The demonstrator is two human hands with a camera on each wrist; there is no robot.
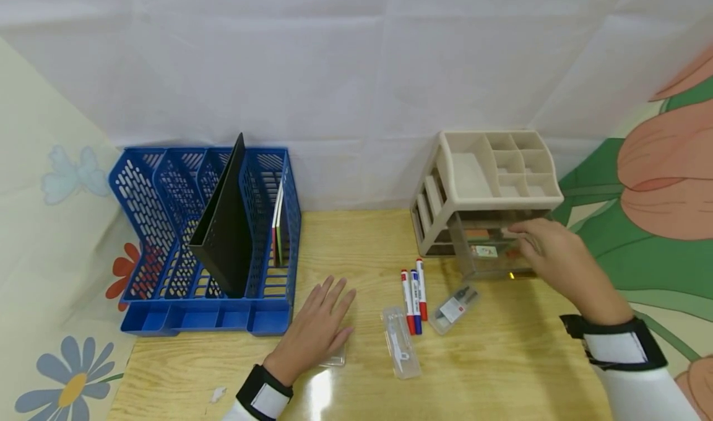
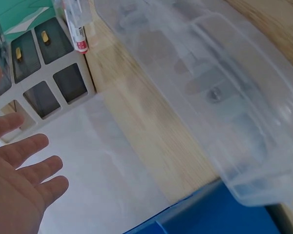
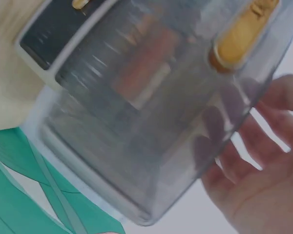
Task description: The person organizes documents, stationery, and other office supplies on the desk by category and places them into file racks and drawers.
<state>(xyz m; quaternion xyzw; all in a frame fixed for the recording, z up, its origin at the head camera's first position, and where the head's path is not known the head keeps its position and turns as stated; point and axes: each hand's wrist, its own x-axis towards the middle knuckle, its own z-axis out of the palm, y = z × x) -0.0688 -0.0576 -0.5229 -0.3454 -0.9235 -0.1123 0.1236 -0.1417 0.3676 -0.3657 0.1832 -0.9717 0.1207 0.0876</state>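
R hand (image 1: 554, 257) has fingers hooked over rim of drawer (image 1: 480, 267), thumb's hold can't tell; drawer stands part out of organiser (image 1: 470, 176), mostly L of the grip, its front's long axis L–R; L hand (image 1: 317, 327), fingers loose & spread, is farther off, over case (image 1: 335, 359), contact unclear

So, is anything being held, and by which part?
The right hand holds the smoky translucent plastic drawer by its front rim, fingers hooked over it; the left hand holds nothing.
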